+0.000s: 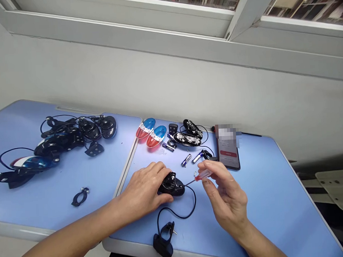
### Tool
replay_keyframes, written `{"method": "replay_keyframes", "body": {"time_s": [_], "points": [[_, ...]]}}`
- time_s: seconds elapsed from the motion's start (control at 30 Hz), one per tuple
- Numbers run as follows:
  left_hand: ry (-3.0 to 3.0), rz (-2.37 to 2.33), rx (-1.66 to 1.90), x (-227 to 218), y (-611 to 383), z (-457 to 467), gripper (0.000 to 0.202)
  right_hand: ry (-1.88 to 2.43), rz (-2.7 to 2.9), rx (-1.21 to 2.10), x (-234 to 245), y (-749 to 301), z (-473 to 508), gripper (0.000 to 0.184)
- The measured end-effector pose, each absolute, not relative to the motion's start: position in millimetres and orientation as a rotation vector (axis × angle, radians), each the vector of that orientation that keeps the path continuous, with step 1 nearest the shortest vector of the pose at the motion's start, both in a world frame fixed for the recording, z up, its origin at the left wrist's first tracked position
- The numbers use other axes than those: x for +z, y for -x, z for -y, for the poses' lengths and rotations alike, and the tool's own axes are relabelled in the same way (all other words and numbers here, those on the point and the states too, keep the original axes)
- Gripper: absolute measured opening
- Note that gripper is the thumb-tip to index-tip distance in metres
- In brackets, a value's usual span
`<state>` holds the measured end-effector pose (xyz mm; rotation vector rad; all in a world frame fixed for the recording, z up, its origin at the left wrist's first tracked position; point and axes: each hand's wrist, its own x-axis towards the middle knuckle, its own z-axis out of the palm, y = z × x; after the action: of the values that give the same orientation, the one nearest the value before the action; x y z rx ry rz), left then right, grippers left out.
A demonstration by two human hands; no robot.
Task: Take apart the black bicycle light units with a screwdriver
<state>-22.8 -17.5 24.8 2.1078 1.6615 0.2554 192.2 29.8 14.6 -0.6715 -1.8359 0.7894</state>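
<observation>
My left hand (pixel 149 186) is closed around a black oval bicycle light (pixel 178 189), holding it on the blue table with its clamp side up. In my right hand (pixel 224 196) is a screwdriver (pixel 203 175) with a clear and red handle, pinched between thumb and fingers. Its thin shaft points left, and the tip meets the right end of the light's housing. From the light a black cable (pixel 195 203) curves down to a black switch unit with a clamp (pixel 164 242) near the table's front edge.
Behind my hands lie two red-and-blue lenses (pixel 156 136), opened black housings (pixel 187 139) and several batteries (pixel 186 160). A phone (pixel 228 152) lies at the back right. More black lights (pixel 58 143) and a loose clamp ring (pixel 80 197) are on the left table (pixel 105 177).
</observation>
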Motion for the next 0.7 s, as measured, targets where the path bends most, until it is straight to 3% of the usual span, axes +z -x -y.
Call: {"method": "replay_keyframes", "body": {"time_s": [0.7], "points": [[-2.089, -1.667, 0.231, 26.7, 21.4, 18.5, 0.042, 0.673, 1.825, 0.8, 16.2, -193.0, -28.5, 0.051]]}}
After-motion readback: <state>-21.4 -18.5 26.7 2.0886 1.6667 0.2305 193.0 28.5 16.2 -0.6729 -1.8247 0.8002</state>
